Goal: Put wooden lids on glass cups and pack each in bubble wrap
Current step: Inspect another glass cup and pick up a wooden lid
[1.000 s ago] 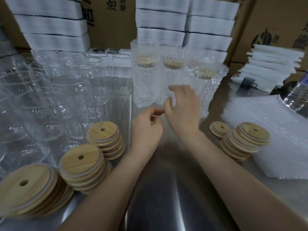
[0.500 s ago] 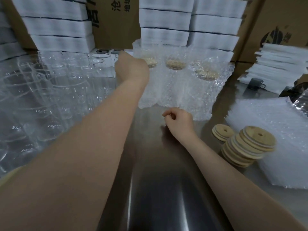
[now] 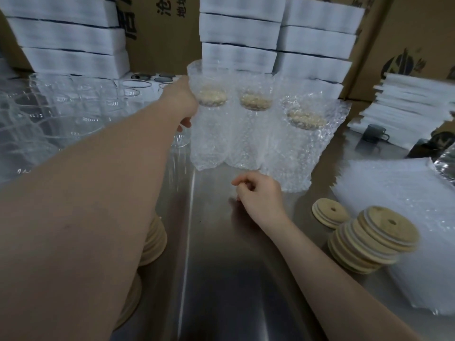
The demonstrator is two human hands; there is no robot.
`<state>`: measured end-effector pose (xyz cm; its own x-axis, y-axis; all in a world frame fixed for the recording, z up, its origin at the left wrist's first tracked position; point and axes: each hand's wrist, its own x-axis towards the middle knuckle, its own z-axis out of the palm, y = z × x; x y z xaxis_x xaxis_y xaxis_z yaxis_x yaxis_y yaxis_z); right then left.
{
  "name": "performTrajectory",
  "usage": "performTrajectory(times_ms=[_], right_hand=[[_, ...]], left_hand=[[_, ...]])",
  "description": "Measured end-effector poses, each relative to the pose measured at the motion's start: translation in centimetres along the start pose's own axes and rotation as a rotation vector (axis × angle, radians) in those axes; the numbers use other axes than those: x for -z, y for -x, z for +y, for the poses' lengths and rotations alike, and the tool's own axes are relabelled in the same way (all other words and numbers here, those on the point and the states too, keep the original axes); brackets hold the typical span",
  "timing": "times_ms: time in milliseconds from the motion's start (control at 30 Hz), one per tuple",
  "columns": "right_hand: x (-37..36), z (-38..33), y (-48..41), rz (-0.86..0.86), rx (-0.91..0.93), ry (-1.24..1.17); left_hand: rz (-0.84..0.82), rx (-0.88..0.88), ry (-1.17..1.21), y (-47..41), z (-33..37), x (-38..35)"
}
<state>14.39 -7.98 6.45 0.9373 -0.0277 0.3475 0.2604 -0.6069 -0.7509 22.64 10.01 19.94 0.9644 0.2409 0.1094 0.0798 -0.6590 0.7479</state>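
Three glass cups with wooden lids stand wrapped in bubble wrap [image 3: 253, 134] at the back of the steel table [image 3: 221, 267]. My left hand [image 3: 181, 102] reaches far forward beside the leftmost wrapped cup and closes around a bare glass cup [image 3: 181, 142]; only the cup's base shows below my thumb. My right hand [image 3: 261, 195] rests on the table in front of the wrapped cups, fingers curled, holding nothing. A stack of wooden lids [image 3: 374, 239] lies to its right. My left forearm partly hides another lid stack [image 3: 154, 239].
Many bare glass cups [image 3: 61, 114] crowd the left side. A pile of bubble wrap bags [image 3: 406, 217] lies at the right, with a small lid stack [image 3: 330, 215] beside it. White foam blocks [image 3: 238, 35] and cardboard boxes line the back. A dark mug [image 3: 375, 132] stands far right.
My left hand went from the table's middle out to the glass cups beside the wrapped ones. My right hand left the wrapped cups and came down onto the table.
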Motion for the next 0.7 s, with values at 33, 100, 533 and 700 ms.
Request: performTrajectory(times_ms=[33,100,533,700], right_hand=[[0.0,0.0,0.0,-0.004,-0.002,-0.002],[0.0,0.0,0.0,-0.012,-0.010,-0.005],[0.1,-0.1,0.1,-0.018,-0.039,-0.039],[0.3,-0.2,0.4,-0.007,-0.038,-0.096]], left_hand=[[-0.005,0.023,-0.019,-0.4,-0.1,0.0],[-0.015,0.062,-0.056,-0.9,-0.7,0.0],[0.170,-0.051,-0.132,-0.7,-2.5,0.4],[0.193,-0.090,-0.121,1.1,-2.8,0.6]])
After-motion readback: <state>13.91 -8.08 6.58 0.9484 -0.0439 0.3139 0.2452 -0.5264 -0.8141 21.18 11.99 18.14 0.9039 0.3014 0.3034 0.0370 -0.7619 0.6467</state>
